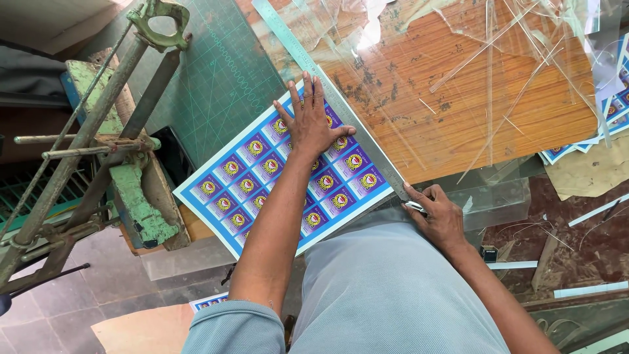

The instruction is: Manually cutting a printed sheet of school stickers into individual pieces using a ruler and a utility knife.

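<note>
A printed sheet (229, 190) with rows of blue-and-white badge labels lies on the green cutting mat (216, 78). My left hand (309, 121) presses flat on the sheet, fingers spread, its fingertips touching a long metal ruler (327, 92) laid along the sheet's right edge. My right hand (438, 213) grips a small cutter (415, 207) at the near end of the ruler, blade against the ruler's edge.
A worn green metal lever machine (124, 164) stands to the left. A wooden board (485, 124) under clear plastic offcuts (524, 46) lies to the right. More printed sheets (612, 111) sit at the far right. Paper strips (590, 288) litter the floor.
</note>
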